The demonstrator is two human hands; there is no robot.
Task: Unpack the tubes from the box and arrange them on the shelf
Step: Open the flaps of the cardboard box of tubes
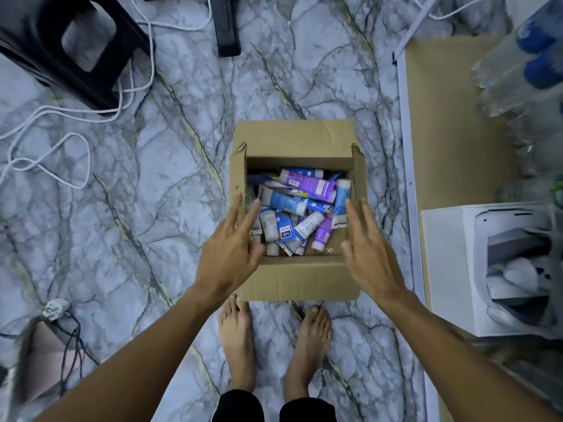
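An open cardboard box [298,278] stands on the marble floor just in front of my bare feet. Inside lie several tubes [300,208] in blue, purple and white, heaped at all angles. My left hand [231,251] hovers over the box's left wall with fingers spread and straight, its fingertips over the tubes at the left. My right hand [368,251] reaches over the box's right wall, fingers likewise spread, holding nothing. To the right, a low shelf board [451,123] with a white edge lies beside the box.
A black plastic stool [73,47] stands at the far left among white cables [54,147]. On the shelf sit clear bottles with blue caps [524,86] and a white open box [499,269]. A plug and dark cords [58,309] lie at the left.
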